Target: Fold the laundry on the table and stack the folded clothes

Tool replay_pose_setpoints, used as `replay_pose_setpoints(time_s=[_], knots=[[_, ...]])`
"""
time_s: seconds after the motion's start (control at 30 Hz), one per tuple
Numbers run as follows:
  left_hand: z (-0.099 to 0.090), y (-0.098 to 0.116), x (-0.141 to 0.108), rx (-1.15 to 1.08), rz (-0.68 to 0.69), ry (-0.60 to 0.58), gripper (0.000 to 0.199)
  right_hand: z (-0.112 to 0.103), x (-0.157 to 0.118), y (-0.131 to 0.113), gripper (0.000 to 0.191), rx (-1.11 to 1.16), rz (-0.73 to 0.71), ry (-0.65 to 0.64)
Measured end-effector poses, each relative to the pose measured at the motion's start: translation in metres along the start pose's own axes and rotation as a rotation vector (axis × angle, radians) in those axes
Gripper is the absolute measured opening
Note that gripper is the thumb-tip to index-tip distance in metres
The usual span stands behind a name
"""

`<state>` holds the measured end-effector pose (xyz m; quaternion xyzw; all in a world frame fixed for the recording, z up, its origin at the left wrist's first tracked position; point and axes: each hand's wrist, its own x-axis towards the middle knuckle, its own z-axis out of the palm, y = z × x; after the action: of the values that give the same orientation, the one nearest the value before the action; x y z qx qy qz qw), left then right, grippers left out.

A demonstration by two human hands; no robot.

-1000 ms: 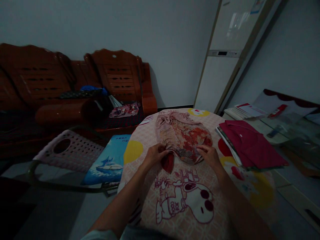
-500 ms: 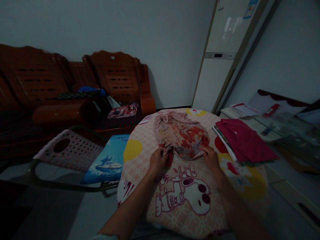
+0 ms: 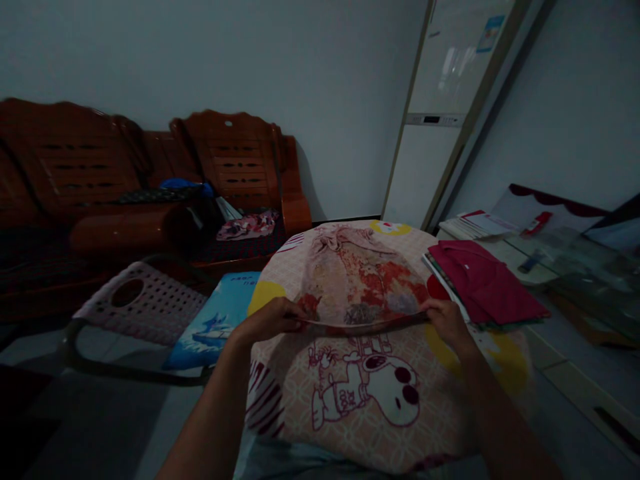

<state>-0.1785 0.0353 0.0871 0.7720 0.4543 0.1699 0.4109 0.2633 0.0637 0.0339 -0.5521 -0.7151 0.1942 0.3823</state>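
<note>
A thin patterned garment (image 3: pixel 363 277) in pink, beige and rust red lies on the round table, its far part bunched up. My left hand (image 3: pixel 274 320) pinches the left corner of its near edge. At the right corner, my right hand (image 3: pixel 444 321) grips the same edge between thumb and fingers. Between both hands the edge is pulled taut and raised slightly off the cloth. Under it spreads a pink tablecloth (image 3: pixel 440 427) with a cartoon dog print (image 3: pixel 385 393).
Folded magenta clothing (image 3: pixel 485 280) is stacked at the table's right. To the left stands a woven chair (image 3: pixel 150 300) with a blue cushion (image 3: pixel 213 327). Behind are a wooden sofa (image 3: pixel 240 167) and a tall white air conditioner (image 3: pixel 425 153). A glass-topped cabinet (image 3: pixel 545 267) is at the right.
My hands have moved apart, left hand leftward and right hand rightward. The garment's near edge, gathered before, is now stretched wide and straight.
</note>
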Motion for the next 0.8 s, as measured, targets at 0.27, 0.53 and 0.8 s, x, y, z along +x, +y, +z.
replay_pose_setpoints(time_s=[0.27,0.53,0.8], knots=[[0.017,-0.015,-0.009,-0.139,-0.197,-0.122,0.016,0.009,-0.023,-0.006,0.025,-0.048,0.073,-0.348],[0.011,-0.020,-0.011,-0.169,-0.218,-0.134,0.041,0.001,-0.022,-0.035,0.024,0.074,0.395,-0.742],[-0.014,-0.062,0.078,0.138,-0.433,0.702,0.025,0.069,0.030,-0.077,0.028,-0.003,0.060,-0.419]])
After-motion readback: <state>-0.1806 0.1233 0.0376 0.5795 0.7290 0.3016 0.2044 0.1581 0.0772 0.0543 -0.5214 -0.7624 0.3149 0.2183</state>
